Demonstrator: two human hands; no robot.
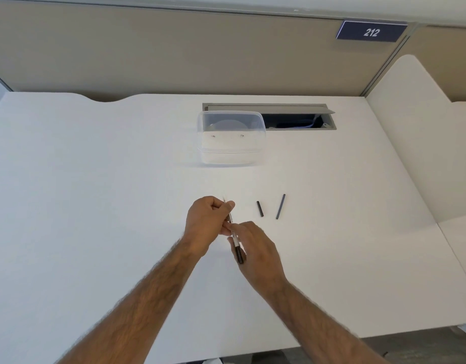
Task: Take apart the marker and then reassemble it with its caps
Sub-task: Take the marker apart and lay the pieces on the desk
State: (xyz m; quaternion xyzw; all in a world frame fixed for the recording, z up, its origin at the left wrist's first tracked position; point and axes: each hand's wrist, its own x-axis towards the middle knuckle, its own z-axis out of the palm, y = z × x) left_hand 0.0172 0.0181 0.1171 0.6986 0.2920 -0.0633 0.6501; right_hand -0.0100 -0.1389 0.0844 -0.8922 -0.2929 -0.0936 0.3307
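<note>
The marker (233,229) is held above the worktop (95,179), pinched by the left hand (205,224) and right hand (255,248). A black cap (260,208) and a grey rod (280,206) lie just beside.

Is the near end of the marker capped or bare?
Capped: a black cap sits on the near end of the marker, held by both hands; two more dark pieces lie apart on the desk.

Clear tub (231,139), seemingly empty; desk (95,179).

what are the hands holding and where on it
Left hand grips the white marker barrel near its far end; right hand holds its middle.
</note>
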